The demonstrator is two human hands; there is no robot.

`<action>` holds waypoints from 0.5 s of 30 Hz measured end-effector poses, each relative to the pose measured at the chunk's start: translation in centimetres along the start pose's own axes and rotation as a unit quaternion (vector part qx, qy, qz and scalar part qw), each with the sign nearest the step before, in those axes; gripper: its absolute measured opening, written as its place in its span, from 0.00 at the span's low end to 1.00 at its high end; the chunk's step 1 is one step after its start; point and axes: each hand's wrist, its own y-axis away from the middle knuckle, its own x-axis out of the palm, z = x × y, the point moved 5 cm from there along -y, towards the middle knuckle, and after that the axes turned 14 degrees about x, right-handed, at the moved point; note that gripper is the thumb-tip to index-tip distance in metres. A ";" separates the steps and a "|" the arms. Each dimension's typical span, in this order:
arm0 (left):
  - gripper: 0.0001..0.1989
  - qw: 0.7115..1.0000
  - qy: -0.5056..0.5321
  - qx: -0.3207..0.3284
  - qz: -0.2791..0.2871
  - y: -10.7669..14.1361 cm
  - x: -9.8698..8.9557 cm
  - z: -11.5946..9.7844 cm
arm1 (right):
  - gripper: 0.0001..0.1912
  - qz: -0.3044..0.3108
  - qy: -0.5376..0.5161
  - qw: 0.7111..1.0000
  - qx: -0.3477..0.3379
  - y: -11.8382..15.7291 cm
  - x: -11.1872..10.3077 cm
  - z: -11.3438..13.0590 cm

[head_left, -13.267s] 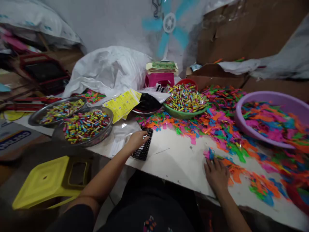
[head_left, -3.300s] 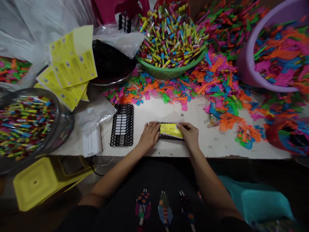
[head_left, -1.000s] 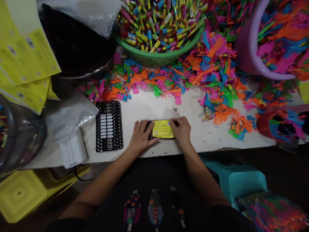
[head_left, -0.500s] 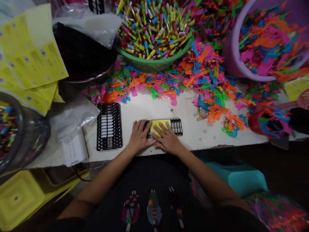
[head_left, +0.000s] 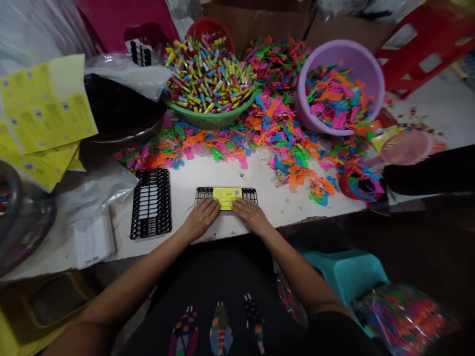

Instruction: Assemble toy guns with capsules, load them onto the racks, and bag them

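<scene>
A black plastic rack (head_left: 249,194) with rows of slots lies crosswise near the table's front edge. Around its middle sits a yellow label (head_left: 227,194) with a small barcode. My left hand (head_left: 202,217) rests flat over the rack's lower left part, fingertips touching the label's left edge. On the other side, my right hand (head_left: 252,216) lies with stretched fingers on the label's lower right corner. Both thumbs are hard to make out. Left of my hands stands a stack of similar black racks (head_left: 165,202), seen lengthwise.
Colourful plastic toy guns (head_left: 267,123) are heaped along the table's back. Behind them are a green basket (head_left: 213,120) of small tubes and a purple bucket (head_left: 301,99). Yellow label sheets (head_left: 48,106) hang at left. A red cup (head_left: 347,185) stands right.
My hands have slid apart and towards me, uncovering the yellow label and the rack's left end. The view has tilted up and shifted right, showing more of the background.
</scene>
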 end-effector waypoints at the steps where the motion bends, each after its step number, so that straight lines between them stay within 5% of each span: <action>1: 0.13 1.000 0.003 0.002 -0.014 -0.2 -0.9 0.1 | 0.14 -0.025 -0.019 0.999 0.009 -0.2 -1.0 0.0; 4: 0.14 0.996 0.029 -0.079 -0.040 -0.9 -4.2 1.5 | 0.17 -0.161 -0.055 0.972 0.162 -0.8 -5.2 -2.6; 7: 0.15 0.978 0.149 -0.137 0.040 -1.6 -5.2 3.4 | 0.22 -0.250 0.004 0.883 0.397 -1.0 -8.5 -7.3; 11: 0.14 0.930 0.278 -0.123 0.208 -2.7 -2.2 5.2 | 0.22 -0.164 0.143 0.824 0.524 -2.5 -8.9 -11.2; 15: 0.11 0.954 0.196 -0.129 0.186 -4.4 0.2 5.7 | 0.17 -0.085 0.180 0.840 0.505 -3.2 -7.2 -10.8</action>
